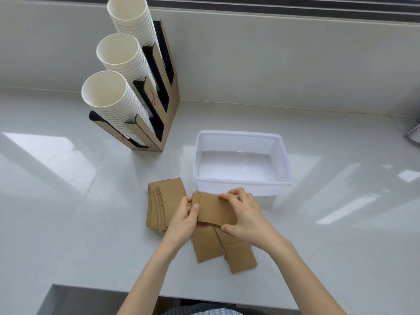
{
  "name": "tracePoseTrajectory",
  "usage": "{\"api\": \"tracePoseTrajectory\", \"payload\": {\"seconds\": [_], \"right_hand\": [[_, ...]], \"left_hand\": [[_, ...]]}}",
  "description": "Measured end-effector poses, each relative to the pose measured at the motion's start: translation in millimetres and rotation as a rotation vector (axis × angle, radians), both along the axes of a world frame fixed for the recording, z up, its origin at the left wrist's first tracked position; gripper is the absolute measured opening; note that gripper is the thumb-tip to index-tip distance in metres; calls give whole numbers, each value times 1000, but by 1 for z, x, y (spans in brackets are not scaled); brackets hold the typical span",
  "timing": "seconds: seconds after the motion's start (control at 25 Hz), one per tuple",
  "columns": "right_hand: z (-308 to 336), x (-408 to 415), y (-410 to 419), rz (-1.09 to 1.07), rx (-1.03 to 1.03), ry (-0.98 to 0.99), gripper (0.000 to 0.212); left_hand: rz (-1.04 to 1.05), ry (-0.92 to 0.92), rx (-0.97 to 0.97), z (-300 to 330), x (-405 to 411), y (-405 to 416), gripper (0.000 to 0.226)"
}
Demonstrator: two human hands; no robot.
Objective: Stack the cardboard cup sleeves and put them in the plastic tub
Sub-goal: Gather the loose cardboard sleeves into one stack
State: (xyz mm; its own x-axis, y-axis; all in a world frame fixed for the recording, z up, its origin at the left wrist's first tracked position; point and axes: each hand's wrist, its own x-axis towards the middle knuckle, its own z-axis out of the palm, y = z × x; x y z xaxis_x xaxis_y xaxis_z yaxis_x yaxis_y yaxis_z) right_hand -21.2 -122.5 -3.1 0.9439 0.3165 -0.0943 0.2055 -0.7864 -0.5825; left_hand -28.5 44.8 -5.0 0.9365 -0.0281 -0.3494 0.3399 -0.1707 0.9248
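Note:
Flat brown cardboard cup sleeves lie on a white counter in front of an empty translucent plastic tub (281,155). A fanned pile of several sleeves (159,205) lies to the left. My left hand (181,218) and my right hand (244,215) both hold a small stack of sleeves (211,210) just above the counter, close to the tub's near wall. Two or three loose sleeves (205,246) lie under my hands, one of them (242,258) nearest to me.
A cardboard cup holder (168,105) with three tall columns of white paper cups (113,96) stands at the back left. The counter's near edge (159,292) runs just below my forearms. A grey object (412,133) sits at the far right edge.

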Motion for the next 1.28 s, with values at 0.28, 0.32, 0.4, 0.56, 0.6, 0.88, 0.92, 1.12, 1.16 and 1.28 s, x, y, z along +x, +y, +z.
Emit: {"api": "tracePoseTrajectory", "payload": {"seconds": [0.28,0.32,0.4,0.56,0.6,0.88,0.92,1.12,1.16,1.28], "right_hand": [[-4,-3,8,-25,84,12,69],[-6,-5,5,-99,141,45,69],[-11,-9,-1,-279,196,104,66],[-30,-24,2,-311,-193,301,71],[-34,-27,6,-302,-253,319,72],[-39,-28,9,-345,-251,292,68],[-38,-27,7,-348,-229,295,69],[-24,-19,-8,-421,-148,257,71],[-20,-17,-11,-431,-127,234,71],[-6,-12,-11,-397,-44,150,71]], "left_hand": [[58,-11,56,-3,0,4,15],[89,-16,80,-4,1,8,16],[163,-20,87,-4,4,15,16],[239,-16,114,-3,10,23,29],[244,-21,130,-3,10,24,31],[228,-41,129,-3,11,22,27],[229,-35,130,-3,12,22,31],[199,-55,144,-3,12,23,21],[192,-57,147,-2,12,22,19],[158,-47,156,-2,11,20,22]]}}
